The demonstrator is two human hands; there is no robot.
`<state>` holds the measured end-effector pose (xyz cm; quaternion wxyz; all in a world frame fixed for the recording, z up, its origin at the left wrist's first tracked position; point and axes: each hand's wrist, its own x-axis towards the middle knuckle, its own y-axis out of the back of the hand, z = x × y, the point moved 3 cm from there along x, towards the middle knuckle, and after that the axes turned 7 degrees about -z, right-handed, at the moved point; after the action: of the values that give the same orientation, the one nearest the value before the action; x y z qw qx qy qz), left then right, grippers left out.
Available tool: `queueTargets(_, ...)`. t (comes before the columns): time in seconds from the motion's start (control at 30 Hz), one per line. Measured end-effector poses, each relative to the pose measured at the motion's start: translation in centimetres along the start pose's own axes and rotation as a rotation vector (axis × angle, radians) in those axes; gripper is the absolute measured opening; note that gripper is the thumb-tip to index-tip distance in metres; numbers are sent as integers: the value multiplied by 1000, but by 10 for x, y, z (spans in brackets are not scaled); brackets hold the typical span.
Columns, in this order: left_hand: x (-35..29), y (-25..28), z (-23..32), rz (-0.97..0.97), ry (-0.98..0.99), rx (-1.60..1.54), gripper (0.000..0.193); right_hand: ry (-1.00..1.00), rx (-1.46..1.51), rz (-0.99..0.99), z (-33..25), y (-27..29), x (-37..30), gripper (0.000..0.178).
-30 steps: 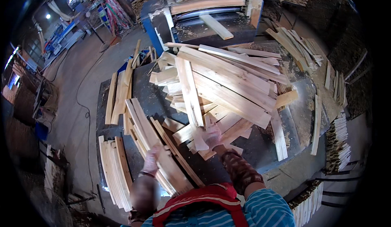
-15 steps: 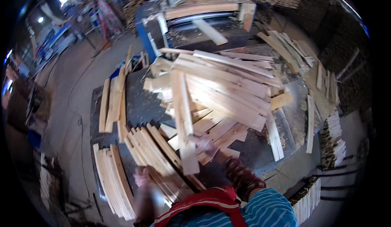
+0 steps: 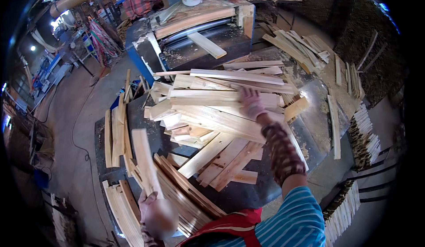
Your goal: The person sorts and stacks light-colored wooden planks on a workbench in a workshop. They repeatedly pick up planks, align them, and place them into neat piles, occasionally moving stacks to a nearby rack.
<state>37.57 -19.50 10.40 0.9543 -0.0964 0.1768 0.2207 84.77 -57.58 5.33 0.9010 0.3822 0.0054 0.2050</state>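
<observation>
L hand (image 3: 145,202), fingers curled rnd smooth plank (image 3: 146,160); R hand (image 3: 251,103), fingers part-spread atop flat pale bd (image 3: 201,98).

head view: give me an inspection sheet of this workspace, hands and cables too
Surface: dark table, partly covered by wood.
Job's things: heap of loose boards mid-table; row of boards at near left.
Clutter: sawdust toward the table's far right.
Hands: left hand grips a long board near its lower end; right hand lies on the heap.
Cables: dark cable loops over the left floor.
Surroundings: machine with a short board on its bed; stacked wood at right.
</observation>
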Motion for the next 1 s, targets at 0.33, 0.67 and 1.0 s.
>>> queueTargets(0.33,-37,103,-228,436,272,28,43,-139,906,-180,-31,61,-134,86)
queueTargets(0.67,52,-103,-60,-290,17,-87,79,-147,1919,-395,-115,169,-261,60)
queueTargets(1.0,53,-120,-9,-478,205,-352,42,-174,1119,-190,-35,45,-216,95)
